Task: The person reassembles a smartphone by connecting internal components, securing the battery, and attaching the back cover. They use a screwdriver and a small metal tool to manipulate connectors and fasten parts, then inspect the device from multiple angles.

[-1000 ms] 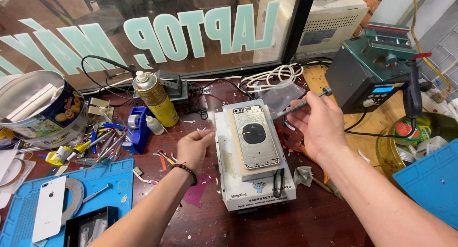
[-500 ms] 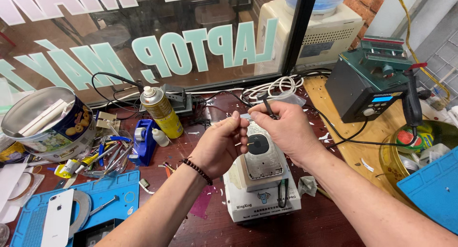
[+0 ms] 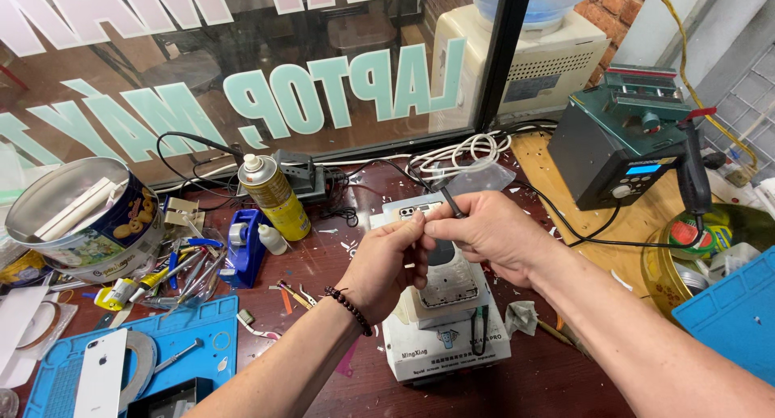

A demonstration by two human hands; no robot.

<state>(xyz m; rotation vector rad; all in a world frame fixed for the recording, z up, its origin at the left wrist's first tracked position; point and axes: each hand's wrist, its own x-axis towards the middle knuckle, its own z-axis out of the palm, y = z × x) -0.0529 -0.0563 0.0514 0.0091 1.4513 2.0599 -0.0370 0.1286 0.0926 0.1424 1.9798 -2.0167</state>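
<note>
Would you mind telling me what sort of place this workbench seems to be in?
Most likely a phone repair shop: a phone frame lies on a white heating pad under both hands, a soldering station stands at the right, and a white phone rests on a blue mat.

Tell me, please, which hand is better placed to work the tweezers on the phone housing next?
Probably the right hand: it grips the tweezers directly above the phone housing. The left hand only pinches at their tip.

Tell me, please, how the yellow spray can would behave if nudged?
The spray can is tall and narrow and stands upright, so it would probably tip rather than slide. Being round, it would likely roll toward the tape dispenser beside it.
</note>
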